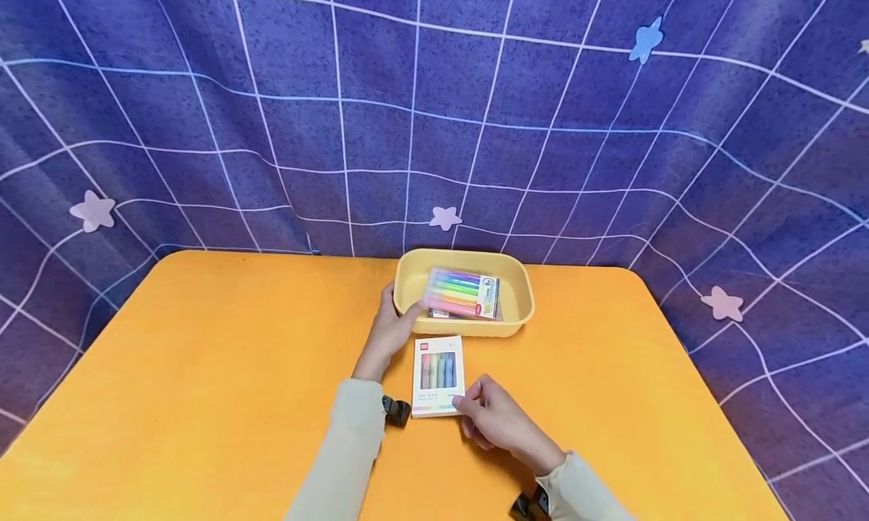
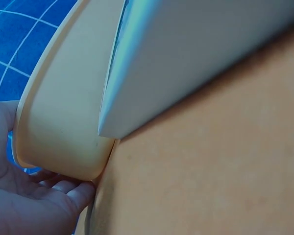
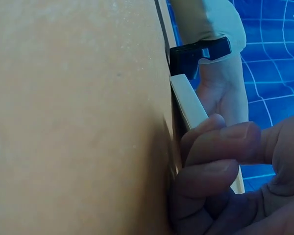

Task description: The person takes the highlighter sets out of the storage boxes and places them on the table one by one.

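Observation:
My left hand [image 1: 390,329] grips the left end of a pale yellow plastic basket [image 1: 519,287], thumb over the rim and fingers round the outside wall. In the left wrist view, the fingertips [image 2: 83,193] curl under the basket's [image 2: 63,112] lower edge. A white box of coloured sticks [image 1: 437,400] with a clear window lies in front of the basket. At its lower right corner, my right hand [image 1: 498,419] pinches the box between thumb and curled fingers. The right wrist view shows the box [image 3: 188,100] edge-on, close to the table, its near end hidden behind the fingers.
Inside the basket lies a clear pack of rainbow-coloured pens [image 1: 455,291], on top of another pack mostly hidden beneath it. The orange table [image 1: 224,385] ends at a blue gridded curtain [image 1: 380,144] with stars. Black wrist cameras [image 1: 397,412] sit on both sleeves.

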`<action>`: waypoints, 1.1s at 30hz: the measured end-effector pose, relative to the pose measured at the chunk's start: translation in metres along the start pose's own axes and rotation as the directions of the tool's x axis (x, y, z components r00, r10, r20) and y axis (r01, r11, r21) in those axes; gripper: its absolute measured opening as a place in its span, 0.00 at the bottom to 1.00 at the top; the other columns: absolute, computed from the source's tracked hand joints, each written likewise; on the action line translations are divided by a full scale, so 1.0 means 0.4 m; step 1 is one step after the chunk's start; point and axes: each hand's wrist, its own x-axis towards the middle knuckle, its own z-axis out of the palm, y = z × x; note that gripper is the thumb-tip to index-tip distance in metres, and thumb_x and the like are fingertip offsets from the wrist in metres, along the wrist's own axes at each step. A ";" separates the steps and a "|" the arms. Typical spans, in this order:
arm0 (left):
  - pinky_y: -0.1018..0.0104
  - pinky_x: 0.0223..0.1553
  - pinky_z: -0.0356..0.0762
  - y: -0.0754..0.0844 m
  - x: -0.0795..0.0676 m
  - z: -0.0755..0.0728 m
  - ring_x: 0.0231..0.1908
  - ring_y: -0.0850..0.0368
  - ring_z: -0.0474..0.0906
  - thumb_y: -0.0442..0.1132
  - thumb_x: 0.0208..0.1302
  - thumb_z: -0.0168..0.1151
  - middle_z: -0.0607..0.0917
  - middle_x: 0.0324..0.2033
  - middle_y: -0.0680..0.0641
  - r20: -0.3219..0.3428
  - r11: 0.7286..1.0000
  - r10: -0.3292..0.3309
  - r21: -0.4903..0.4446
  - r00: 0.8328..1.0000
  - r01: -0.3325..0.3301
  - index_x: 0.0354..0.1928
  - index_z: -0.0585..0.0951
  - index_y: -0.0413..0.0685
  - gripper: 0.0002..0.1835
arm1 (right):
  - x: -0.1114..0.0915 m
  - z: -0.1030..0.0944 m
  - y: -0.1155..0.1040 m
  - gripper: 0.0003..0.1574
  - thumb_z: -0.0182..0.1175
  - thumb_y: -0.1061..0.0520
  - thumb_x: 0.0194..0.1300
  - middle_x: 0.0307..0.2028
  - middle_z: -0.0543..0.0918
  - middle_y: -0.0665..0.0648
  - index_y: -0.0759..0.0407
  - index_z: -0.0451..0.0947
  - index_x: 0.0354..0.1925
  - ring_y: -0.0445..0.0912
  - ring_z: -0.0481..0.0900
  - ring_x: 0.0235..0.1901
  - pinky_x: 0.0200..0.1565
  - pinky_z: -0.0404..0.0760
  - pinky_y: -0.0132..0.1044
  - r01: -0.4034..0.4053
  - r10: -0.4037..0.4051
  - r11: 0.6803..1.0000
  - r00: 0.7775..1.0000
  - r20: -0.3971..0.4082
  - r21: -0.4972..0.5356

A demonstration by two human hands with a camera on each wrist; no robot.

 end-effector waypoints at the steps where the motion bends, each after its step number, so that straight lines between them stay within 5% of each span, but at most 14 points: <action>1: 0.41 0.76 0.55 0.001 0.002 0.000 0.77 0.42 0.56 0.52 0.71 0.59 0.61 0.77 0.40 -0.001 1.000 0.003 0.002 1.000 -0.003 0.80 0.48 0.56 0.43 | 0.001 -0.001 0.000 0.15 0.55 0.53 0.76 0.18 0.75 0.52 0.62 0.63 0.38 0.40 0.61 0.10 0.14 0.62 0.29 0.001 -0.001 1.000 1.000 0.000 -0.002; 15: 0.42 0.77 0.55 0.009 -0.004 0.000 0.77 0.43 0.56 0.52 0.72 0.58 0.60 0.77 0.41 0.007 1.000 -0.006 0.008 1.000 0.006 0.79 0.48 0.55 0.42 | -0.008 0.000 -0.013 0.15 0.57 0.55 0.74 0.20 0.74 0.53 0.63 0.62 0.40 0.41 0.63 0.12 0.16 0.66 0.29 -0.007 0.007 1.000 1.000 -0.014 0.017; 33: 0.42 0.76 0.56 0.007 0.000 0.000 0.77 0.42 0.57 0.50 0.72 0.58 0.61 0.76 0.40 0.001 1.000 0.015 -0.003 1.000 -0.015 0.80 0.48 0.54 0.42 | -0.014 -0.008 -0.035 0.20 0.62 0.53 0.70 0.21 0.75 0.53 0.62 0.64 0.50 0.42 0.69 0.17 0.20 0.68 0.32 0.015 -0.019 0.989 1.000 -0.024 -0.150</action>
